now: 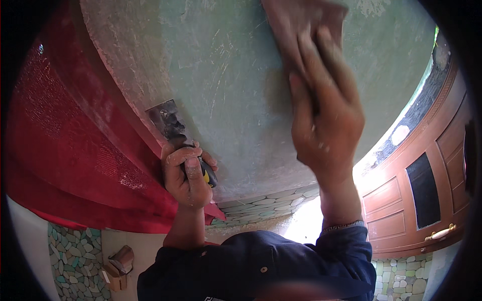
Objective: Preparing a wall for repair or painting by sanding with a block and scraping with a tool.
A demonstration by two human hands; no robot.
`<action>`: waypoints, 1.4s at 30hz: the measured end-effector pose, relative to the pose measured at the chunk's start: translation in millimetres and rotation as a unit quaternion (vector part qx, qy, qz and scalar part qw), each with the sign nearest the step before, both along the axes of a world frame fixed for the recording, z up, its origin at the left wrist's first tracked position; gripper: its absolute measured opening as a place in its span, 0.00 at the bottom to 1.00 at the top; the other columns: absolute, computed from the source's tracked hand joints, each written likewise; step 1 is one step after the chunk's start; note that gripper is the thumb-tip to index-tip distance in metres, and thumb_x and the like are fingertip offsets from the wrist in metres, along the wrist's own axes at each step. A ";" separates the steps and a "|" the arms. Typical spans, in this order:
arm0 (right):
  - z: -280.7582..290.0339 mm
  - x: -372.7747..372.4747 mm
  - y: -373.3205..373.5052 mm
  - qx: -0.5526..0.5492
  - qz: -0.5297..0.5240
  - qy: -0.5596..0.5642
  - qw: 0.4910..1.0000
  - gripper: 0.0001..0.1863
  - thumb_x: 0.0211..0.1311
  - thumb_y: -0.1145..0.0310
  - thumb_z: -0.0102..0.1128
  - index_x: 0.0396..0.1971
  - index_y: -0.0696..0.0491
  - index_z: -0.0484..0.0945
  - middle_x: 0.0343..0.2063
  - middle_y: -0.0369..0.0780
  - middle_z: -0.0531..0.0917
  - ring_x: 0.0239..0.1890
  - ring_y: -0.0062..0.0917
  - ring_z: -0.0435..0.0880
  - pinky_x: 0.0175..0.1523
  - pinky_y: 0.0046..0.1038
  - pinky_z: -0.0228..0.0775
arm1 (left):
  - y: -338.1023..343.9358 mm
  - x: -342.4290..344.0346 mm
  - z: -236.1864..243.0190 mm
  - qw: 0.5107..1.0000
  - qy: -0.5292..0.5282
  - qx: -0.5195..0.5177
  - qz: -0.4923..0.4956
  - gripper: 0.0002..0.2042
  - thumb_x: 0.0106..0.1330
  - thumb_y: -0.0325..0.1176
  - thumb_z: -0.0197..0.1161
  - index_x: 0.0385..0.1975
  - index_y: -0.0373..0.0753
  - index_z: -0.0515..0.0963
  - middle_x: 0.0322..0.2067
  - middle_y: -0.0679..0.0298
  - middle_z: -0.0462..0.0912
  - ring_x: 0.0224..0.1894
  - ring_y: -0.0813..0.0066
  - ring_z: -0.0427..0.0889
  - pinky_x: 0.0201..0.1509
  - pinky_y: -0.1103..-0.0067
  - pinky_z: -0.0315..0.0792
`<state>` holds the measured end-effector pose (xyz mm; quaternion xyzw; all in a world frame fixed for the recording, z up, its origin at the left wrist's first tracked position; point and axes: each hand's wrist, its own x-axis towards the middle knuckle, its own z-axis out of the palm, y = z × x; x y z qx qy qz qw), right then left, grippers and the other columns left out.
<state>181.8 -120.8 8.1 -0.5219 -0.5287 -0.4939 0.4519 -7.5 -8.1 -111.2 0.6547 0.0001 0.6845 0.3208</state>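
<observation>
We face a scuffed green wall (pixel 226 90), red cloth (pixel 65 130) at nine o'clock. At two, our right hand (pixel 329 110) lays extended fingers over a brown sheet (pixel 304 15) at one; whether it grips, we cannot tell. At eight, our left hand (pixel 188 175) clamps a putty knife (pixel 169 122) by its handle.

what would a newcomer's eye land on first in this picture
First, the bright red cloth filling the left side. Then the right grip, right of centre, fingers on a brown sheet against the greenish surface. Left of centre, the left grip holds a scraper.
</observation>
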 end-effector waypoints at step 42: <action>-9.5 -9.9 -13.6 -0.043 0.055 0.077 0.995 0.25 0.59 0.77 0.62 0.58 0.52 0.79 0.56 0.50 0.79 0.55 0.36 0.83 0.54 0.28 0.72 | -6.2 -6.7 6.7 0.999 0.021 -0.031 0.016 0.08 0.74 0.30 0.52 0.40 0.31 0.75 0.37 0.58 0.70 0.23 0.75 0.79 0.23 0.79 0.76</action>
